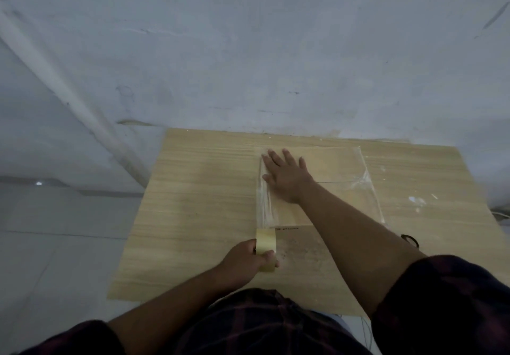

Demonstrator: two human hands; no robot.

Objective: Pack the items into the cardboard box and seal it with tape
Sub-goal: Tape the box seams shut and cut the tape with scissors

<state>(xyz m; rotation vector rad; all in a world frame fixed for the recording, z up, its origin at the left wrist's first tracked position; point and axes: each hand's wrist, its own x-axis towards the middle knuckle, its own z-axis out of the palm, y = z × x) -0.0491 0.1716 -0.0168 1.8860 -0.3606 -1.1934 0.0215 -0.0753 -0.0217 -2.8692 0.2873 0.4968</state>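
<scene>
Fingers spread, the right hand presses flat on the closed cardboard box, mid-table, to anchor the tape strip along its left edge, while the left hand curls round the tape roll nearer, apparently drawing it taut.

The person wears a dark plaid shirt, close to black, with dull red lines crossing it. Its sleeves stop near the elbows: the right sleeve hangs wide and loose, the left sleeve shows only partly.
</scene>
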